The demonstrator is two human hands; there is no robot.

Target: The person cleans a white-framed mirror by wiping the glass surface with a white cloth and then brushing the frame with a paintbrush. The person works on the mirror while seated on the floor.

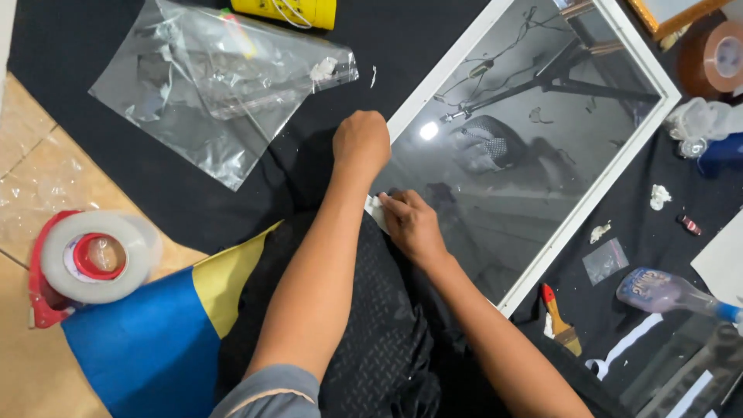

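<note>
White-framed glass panel lies tilted on black cloth. The left hand, closed in a fist, presses the frame's near edge; the right hand pinches a small white scrap at the lower corner. A tape dispenser sits well apart at left, a paintbrush near the frame's lower right.

Bright, sharp (glare on glass)

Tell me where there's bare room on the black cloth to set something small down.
Bare black cloth lies left of the clear plastic bag, and between that bag and the white-framed glass panel. Right of the frame is crowded: red-handled brush, plastic bottle, brown tape roll, scraps.
</note>
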